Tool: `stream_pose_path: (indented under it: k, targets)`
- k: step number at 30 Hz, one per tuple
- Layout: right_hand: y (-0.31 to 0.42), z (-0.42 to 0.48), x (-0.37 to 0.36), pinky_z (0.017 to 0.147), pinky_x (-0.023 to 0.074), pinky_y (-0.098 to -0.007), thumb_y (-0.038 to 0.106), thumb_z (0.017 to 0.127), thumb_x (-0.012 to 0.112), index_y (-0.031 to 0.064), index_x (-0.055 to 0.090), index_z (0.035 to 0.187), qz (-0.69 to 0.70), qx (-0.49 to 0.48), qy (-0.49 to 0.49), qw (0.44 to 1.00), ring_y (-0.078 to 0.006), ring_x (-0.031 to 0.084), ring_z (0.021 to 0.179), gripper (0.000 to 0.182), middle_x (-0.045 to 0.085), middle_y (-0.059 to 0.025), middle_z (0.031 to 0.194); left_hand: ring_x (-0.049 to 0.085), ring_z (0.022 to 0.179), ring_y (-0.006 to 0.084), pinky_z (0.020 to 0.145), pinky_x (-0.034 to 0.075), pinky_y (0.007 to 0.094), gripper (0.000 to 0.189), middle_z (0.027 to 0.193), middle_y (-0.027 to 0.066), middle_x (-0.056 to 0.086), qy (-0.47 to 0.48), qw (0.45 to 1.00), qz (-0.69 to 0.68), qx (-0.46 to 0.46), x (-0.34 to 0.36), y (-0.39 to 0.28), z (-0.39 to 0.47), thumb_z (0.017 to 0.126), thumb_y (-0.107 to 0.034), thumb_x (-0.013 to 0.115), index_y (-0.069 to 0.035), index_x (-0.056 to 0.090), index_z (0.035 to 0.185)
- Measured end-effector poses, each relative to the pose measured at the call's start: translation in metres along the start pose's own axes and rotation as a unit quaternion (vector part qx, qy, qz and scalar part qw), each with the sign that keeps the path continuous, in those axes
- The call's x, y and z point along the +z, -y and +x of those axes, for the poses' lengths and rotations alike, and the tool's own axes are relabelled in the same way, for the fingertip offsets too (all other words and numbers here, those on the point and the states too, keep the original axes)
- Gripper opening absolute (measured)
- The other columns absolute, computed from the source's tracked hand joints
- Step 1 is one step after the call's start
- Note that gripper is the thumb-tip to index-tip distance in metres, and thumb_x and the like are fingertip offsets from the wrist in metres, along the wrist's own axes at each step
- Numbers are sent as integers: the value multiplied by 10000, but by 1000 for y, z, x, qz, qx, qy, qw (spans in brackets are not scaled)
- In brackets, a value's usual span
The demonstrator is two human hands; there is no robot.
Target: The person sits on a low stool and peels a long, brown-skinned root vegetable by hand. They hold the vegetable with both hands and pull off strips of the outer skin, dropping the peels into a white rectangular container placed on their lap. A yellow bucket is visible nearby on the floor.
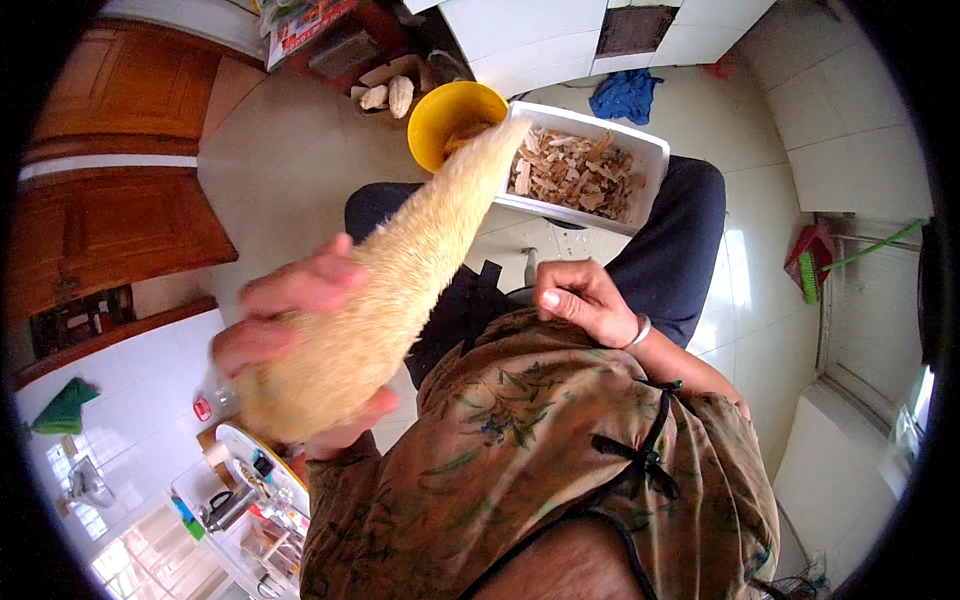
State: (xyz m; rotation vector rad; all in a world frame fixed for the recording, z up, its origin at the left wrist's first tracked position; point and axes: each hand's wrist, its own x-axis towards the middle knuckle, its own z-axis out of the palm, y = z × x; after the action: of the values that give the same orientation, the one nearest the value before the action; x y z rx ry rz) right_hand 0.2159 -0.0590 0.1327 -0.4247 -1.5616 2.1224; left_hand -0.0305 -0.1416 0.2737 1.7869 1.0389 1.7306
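Note:
My left hand point(296, 307) grips the thick end of a long, tapered, pale yellow fibrous thing, seemingly a dried loofah point(409, 262). The hand and that end are blurred, and its narrow tip overlaps the near-left corner of a white foam box point(655, 191). Brown and pinkish peel scraps point(574, 169) lie inside the box. Close to my lap, my right hand point(589, 304) is curled with the thumb over the fingers; nothing shows in it. A small grey object point(529, 262) appears just left of that hand, and I cannot tell what it is.
A yellow bucket point(431, 124) with brown matter inside touches the box. Two pale loofah-like pieces point(388, 96) sit in a cardboard box. Blue cloth point(625, 95) lies on the floor. A red dustpan point(804, 247) and green brush point(809, 277) stand right; wooden cabinets point(120, 217) line the left.

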Motion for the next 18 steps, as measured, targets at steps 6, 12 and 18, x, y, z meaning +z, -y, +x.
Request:
stream_pose_path:
  k: [6, 12, 18]
  targets:
    - [38, 30, 17, 1082, 400, -452, 647, 921, 502, 76, 380, 1436, 421, 3, -140, 896, -278, 483, 1316, 779, 491, -111, 1429, 554, 1184, 391, 1111, 303, 620, 671, 1208, 207, 529, -18, 985, -172, 13, 54, 54, 5, 756, -246, 850, -148, 348, 1191]
    - [62, 44, -57, 1032, 447, -445, 328, 926, 602, 2, 451, 1313, 195, -100, -373, 902, -291, 563, 1197, 528, 566, -186, 1310, 335, 1407, 384, 1166, 234, 569, 765, 1500, 246, 347, -49, 875, -410, -254, 75, 118, -13, 808, -366, 645, -117, 343, 1465]
    - [72, 51, -113, 974, 473, -359, 9, 791, 671, 9, 468, 1298, -136, -204, -359, 900, -220, 584, 1130, 546, 629, -128, 1211, 373, 1365, 432, 1151, 300, 553, 680, 1380, 316, 447, -178, 634, -524, -540, 85, 267, -38, 1004, -449, 371, 110, 368, 1391]
